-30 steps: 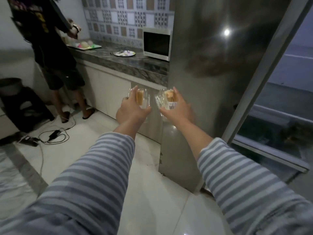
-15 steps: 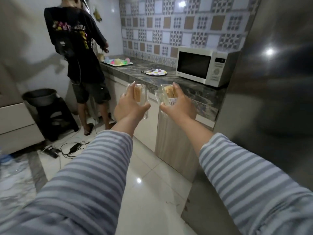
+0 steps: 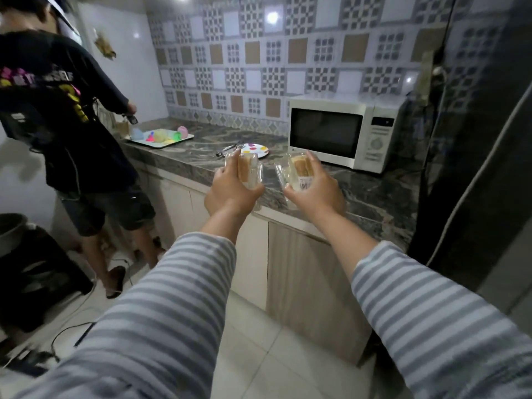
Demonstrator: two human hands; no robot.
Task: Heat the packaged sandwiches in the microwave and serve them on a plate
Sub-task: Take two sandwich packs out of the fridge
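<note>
Hands (image 3: 231,192) (image 3: 316,194) each grip a packaged sandwich (image 3: 248,170) (image 3: 298,171).

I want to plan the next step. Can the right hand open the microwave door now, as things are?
Probably not yet. The right hand grips a packaged sandwich, so its fingers are busy. The microwave stands unblocked on the counter, door closed.

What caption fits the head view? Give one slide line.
Left hand and right hand each hold a packaged sandwich before the closed microwave.
</note>
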